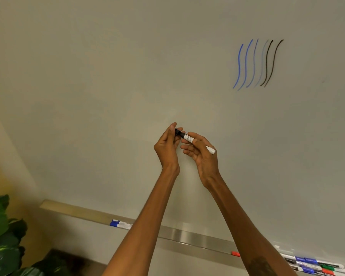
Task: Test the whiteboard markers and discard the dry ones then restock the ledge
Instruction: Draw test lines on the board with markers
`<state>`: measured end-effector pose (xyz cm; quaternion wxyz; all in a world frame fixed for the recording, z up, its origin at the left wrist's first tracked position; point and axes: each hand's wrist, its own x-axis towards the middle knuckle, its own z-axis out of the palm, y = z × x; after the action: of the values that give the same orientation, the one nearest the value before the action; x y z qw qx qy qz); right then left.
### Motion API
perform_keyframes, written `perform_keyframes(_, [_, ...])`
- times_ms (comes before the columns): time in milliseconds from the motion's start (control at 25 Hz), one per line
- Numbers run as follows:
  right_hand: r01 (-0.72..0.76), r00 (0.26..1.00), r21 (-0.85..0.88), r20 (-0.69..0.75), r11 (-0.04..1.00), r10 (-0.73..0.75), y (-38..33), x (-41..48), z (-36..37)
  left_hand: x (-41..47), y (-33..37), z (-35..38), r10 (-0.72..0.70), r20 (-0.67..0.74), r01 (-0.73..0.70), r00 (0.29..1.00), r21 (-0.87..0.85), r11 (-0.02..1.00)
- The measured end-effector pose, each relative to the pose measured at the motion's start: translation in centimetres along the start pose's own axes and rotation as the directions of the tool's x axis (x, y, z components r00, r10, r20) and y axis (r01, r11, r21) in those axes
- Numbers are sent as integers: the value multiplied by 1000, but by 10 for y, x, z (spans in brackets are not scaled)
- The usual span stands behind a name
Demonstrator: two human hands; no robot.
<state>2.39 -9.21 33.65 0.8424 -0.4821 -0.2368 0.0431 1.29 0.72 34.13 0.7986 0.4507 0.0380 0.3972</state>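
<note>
Black-capped white marker (188, 138) held in both hands before the whiteboard (127, 76).
Fingers of the left hand (167, 146) pinch the cap (178, 132); those of the right hand (202, 154) curl round the barrel. Six wavy strokes (255, 64) sit upper right: three blue, one faint grey-blue, two black. On the ledge (187, 237) lie one blue-capped marker (120, 224) at the left, one red marker (235, 253) half hidden by the right forearm, and a crowded bunch (311, 263) of black, blue, green and red ones far right, too overlapped to count.
</note>
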Motion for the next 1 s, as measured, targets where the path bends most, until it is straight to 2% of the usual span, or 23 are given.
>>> perform_keyframes(240, [-3, 999, -9, -35, 1000, 3, 23, -4, 13, 1, 0, -26, -7, -11, 7, 1000, 37, 999])
perform_keyframes(520, [-40, 997, 78, -55, 996, 45, 60, -12, 33, 3, -4, -57, -37, -16, 38, 999, 48, 998])
perform_keyframes(680, [-113, 994, 40, 12, 993, 113, 80, -18, 42, 13, -7, -95, -58, 16, 56, 998, 86, 995])
perform_keyframes(760, [-162, 987, -8, 16, 987, 163, 95, -23, 48, 17, -9, -116, -70, -27, 71, 997, 76, 995])
perform_keyframes(920, [-228, 973, -158, -72, 961, 219, 141, -34, 46, 21, -16, -161, -98, -218, 121, 971, 97, 988])
perform_keyframes(1000, [-240, 971, -265, -57, 934, 233, 167, -41, 44, 22, -25, -189, -111, -279, 155, 954, 142, 978])
